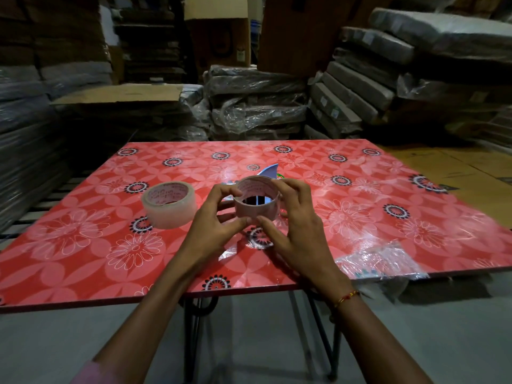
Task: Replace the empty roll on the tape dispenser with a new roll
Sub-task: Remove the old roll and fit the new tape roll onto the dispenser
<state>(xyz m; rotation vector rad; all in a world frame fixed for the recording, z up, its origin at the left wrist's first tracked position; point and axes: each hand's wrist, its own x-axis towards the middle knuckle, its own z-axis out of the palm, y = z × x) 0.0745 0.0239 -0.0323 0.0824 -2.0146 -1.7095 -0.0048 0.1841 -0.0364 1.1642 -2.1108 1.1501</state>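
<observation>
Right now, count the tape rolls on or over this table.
2. A full roll lies on the table, left; an empty core is held in both hands. None visibly hidden.

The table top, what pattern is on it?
Red table top with pale flowers and black-and-white rosettes, head view.

Pretty cluttered spot. There's a folding table (83, 245) with a glossy red floral top on black metal legs (194, 328). A crumpled clear plastic wrapper (379, 261) sits at its 4 o'clock edge. Stacks of plastic-wrapped flat packs (255, 103) pile up at 12 o'clock, more leaning at 2 o'clock. A flattened cardboard sheet (122, 95) lies on the stacks at 10 o'clock. Grey concrete floor (83, 342) underneath.
</observation>
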